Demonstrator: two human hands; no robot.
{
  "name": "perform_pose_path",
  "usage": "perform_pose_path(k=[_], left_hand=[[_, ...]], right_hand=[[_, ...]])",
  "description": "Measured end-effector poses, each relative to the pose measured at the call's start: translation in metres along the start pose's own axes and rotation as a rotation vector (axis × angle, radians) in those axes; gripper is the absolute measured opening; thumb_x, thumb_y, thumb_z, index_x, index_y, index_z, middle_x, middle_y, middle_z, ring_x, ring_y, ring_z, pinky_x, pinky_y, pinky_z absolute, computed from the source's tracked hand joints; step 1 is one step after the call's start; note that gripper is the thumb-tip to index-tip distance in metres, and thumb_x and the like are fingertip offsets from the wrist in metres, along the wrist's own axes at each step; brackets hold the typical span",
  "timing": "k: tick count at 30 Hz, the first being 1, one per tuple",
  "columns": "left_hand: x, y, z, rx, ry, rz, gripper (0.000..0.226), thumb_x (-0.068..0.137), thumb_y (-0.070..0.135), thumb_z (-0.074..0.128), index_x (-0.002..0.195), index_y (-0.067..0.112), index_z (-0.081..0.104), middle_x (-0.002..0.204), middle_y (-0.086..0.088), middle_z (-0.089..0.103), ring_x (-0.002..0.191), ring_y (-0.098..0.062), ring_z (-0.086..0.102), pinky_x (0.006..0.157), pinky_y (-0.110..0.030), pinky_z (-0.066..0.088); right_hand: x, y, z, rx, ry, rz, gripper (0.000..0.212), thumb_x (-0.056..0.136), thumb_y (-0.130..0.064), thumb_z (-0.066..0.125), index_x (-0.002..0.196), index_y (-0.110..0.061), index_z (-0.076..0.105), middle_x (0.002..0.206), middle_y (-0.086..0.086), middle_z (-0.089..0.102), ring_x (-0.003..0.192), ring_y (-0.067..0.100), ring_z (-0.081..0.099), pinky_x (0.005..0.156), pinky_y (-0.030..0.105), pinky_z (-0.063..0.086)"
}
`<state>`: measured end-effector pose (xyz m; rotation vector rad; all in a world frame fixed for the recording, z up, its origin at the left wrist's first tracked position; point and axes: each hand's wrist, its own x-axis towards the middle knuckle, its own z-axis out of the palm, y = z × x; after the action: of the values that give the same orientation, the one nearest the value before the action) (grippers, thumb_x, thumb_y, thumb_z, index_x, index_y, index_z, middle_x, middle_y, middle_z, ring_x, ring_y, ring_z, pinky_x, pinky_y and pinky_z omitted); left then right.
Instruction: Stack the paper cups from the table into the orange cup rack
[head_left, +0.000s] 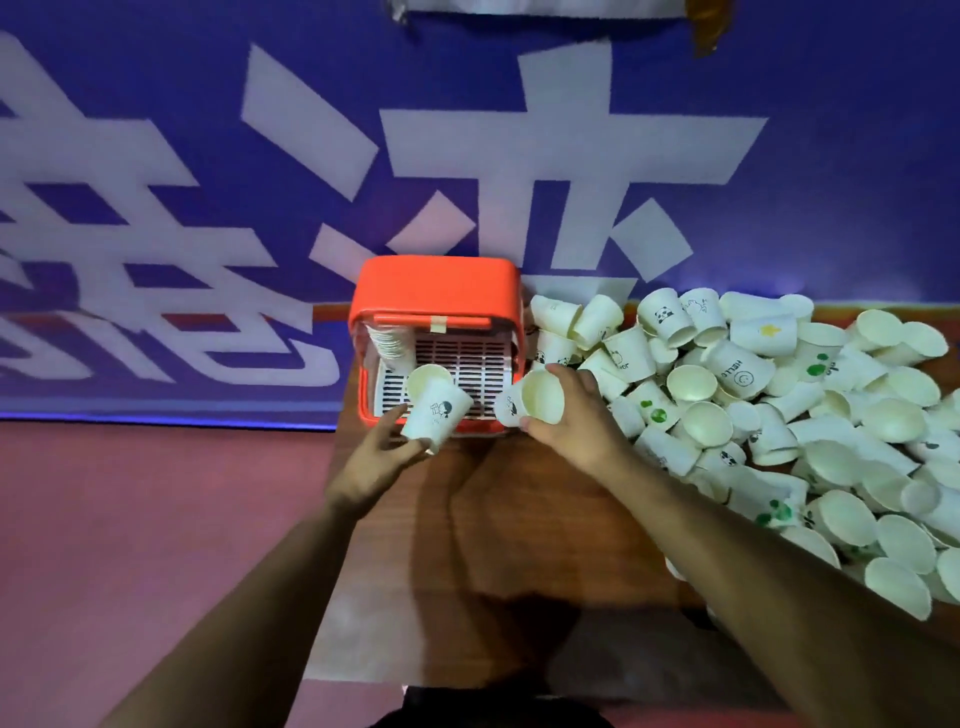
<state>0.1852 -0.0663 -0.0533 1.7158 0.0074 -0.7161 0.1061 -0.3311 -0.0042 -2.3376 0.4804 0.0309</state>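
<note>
The orange cup rack (436, 283) stands at the far edge of the wooden table, with a white slatted floor and a stack of cups (388, 340) lying in its left rear corner. My left hand (382, 457) grips a white paper cup with a small black drawing (435, 408), tilted, just over the rack's front left. My right hand (569, 415) holds another paper cup (535, 402) at the rack's front right corner, its mouth turned toward me. A big heap of loose paper cups (779, 410) covers the table's right side.
The brown wooden table (498, 509) is bare in front of me between my forearms. Its left edge runs close beside the rack, with red floor (156, 519) below. A purple banner with large white characters (467, 156) lies beyond the table.
</note>
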Motion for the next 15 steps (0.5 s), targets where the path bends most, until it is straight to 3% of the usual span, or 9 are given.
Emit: perform_pose_path(k=[2, 6, 11, 15], left_hand=[[-0.005, 0.001, -0.01, 0.056, -0.02, 0.033, 0.08, 0.061, 0.045, 0.077, 0.133, 0.018, 0.055, 0.116, -0.011, 0.068, 0.103, -0.014, 0.065, 0.096, -0.034, 0.052], [-0.005, -0.003, -0.053, -0.002, 0.058, 0.034, 0.077, 0.057, 0.043, 0.078, 0.125, 0.016, 0.054, 0.121, -0.009, 0.065, 0.104, -0.01, 0.061, 0.089, -0.025, 0.049], [0.006, -0.01, -0.084, 0.012, 0.068, 0.035, 0.053, 0.084, 0.009, 0.076, 0.127, 0.015, 0.046, 0.124, -0.004, 0.061, 0.104, -0.003, 0.06, 0.081, -0.017, 0.05], [0.018, -0.017, -0.099, 0.026, 0.05, 0.035, 0.053, 0.085, 0.003, 0.074, 0.129, 0.012, 0.046, 0.127, -0.006, 0.06, 0.102, 0.001, 0.062, 0.079, -0.017, 0.053]], right_hand=[[0.009, -0.013, 0.006, 0.021, 0.027, -0.024, 0.08, 0.077, -0.037, 0.078, 0.144, -0.021, 0.038, 0.14, 0.006, 0.04, 0.129, 0.023, 0.044, 0.1, 0.027, 0.034], [0.033, -0.057, 0.041, 0.077, 0.024, -0.074, 0.079, 0.076, -0.037, 0.08, 0.142, -0.018, 0.041, 0.141, 0.006, 0.041, 0.129, 0.02, 0.043, 0.101, 0.026, 0.034], [0.06, -0.078, 0.078, 0.001, -0.005, -0.075, 0.082, 0.076, -0.039, 0.079, 0.144, -0.018, 0.039, 0.14, 0.007, 0.04, 0.127, 0.024, 0.045, 0.102, 0.032, 0.037], [0.078, -0.077, 0.1, -0.152, -0.083, -0.08, 0.083, 0.077, -0.038, 0.078, 0.146, -0.017, 0.037, 0.137, 0.01, 0.04, 0.124, 0.028, 0.047, 0.101, 0.034, 0.039]])
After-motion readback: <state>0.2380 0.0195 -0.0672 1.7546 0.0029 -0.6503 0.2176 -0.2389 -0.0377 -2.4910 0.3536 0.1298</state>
